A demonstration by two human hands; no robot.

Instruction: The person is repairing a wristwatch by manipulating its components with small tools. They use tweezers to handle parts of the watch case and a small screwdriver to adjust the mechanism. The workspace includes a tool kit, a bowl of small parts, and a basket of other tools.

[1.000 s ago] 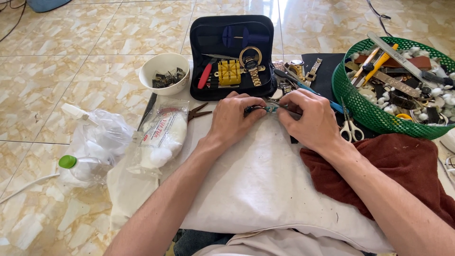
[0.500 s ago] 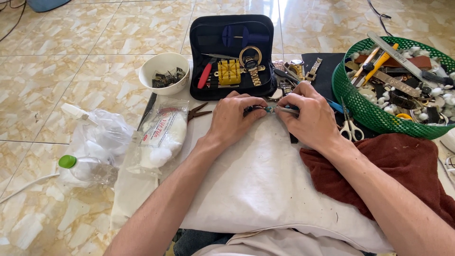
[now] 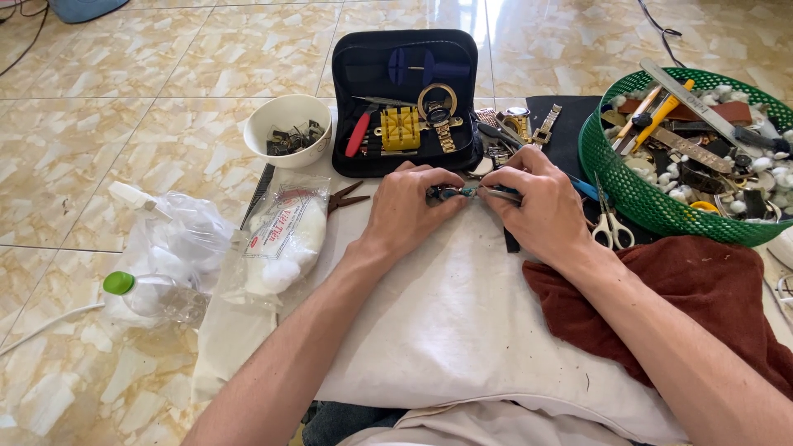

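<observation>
I see both hands meeting at the far edge of the off-white padded cloth cushion [image 3: 462,314], which lies across the lap and gives a soft, non-scratching bed. The left hand [image 3: 409,206] has its grip closed on a small dark metal watch piece [image 3: 446,194], pinching it low against the cloth, I judge to steady it. The right hand [image 3: 537,211] closes its grip on a slim silvery metal tool [image 3: 500,195], tip laid to the piece; the contact point is too small to resolve. Supplies sit in an arc within reach: an open black zip-up fabric tool case [image 3: 409,91] with a red-handled tool and a yellow block, a round white ceramic bowl [image 3: 289,128] of small dark parts, a green plastic mesh basket [image 3: 628,190] heaped with tools and bits, and white-handled scissors [image 3: 610,227] beside it. A rust-brown cloth [image 3: 661,289] lies crumpled under the right forearm. A clear crinkled bag of cotton balls [image 3: 285,235] rests on the glossy marbled tile floor [image 3: 124,124].
</observation>
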